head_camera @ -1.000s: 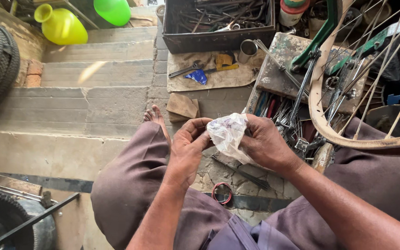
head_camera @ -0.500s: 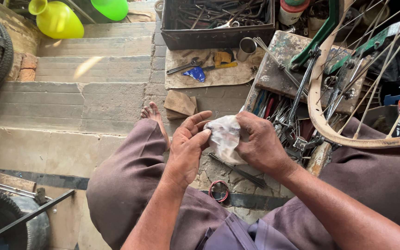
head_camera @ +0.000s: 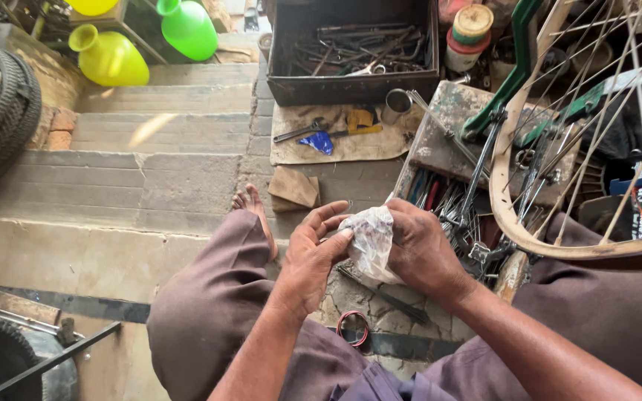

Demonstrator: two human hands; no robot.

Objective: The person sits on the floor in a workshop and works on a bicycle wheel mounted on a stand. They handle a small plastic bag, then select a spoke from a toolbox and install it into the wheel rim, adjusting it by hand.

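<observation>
Seated person, viewed from above. The right hand (head_camera: 425, 249) is closed around a crumpled clear plastic bag (head_camera: 371, 239), held above the lap between the knees. The left hand (head_camera: 315, 249) is partly open, its fingertips (head_camera: 345, 233) touching the bag's left side. A bicycle wheel rim (head_camera: 501, 194) leans at right, over a tray of spokes (head_camera: 451, 212). A metal toolbox (head_camera: 358, 46) stands beyond, on the floor.
</observation>
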